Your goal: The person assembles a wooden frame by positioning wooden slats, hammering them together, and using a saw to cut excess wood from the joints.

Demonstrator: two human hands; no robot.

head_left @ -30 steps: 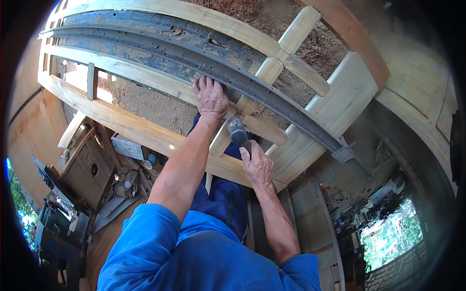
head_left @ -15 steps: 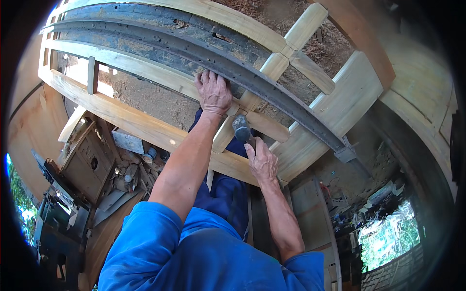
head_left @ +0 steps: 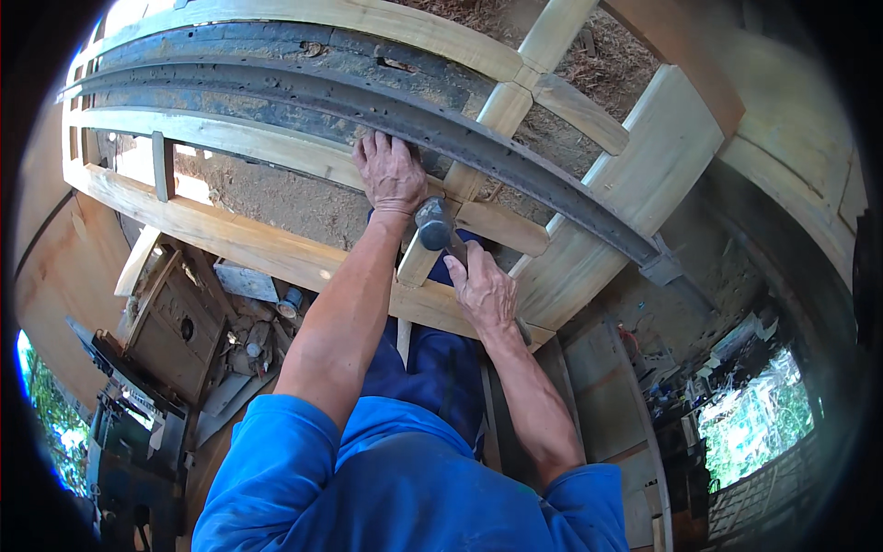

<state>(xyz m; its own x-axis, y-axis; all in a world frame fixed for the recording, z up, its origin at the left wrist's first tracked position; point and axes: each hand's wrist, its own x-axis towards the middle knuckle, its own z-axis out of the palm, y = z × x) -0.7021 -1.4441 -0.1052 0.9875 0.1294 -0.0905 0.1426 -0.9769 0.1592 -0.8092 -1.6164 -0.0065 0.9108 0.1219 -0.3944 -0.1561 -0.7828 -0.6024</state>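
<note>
Head view: left hand point(head_left: 391, 170) spread flat, fingers unclenched, pressing dark metal strip point(head_left: 515, 156) against pale wooden frame point(head_left: 276, 248) to steady it. Right hand point(head_left: 483, 293) clenched on hammer point(head_left: 432, 221), head raised just below strip, apparently poised.

A metal strip point(head_left: 386, 106) lay across a wooden frame point(head_left: 276, 248). The left hand point(head_left: 391, 173) rested on it; the right hand point(head_left: 483, 293), nearer, gripped a hammer point(head_left: 432, 221) between them.
</note>
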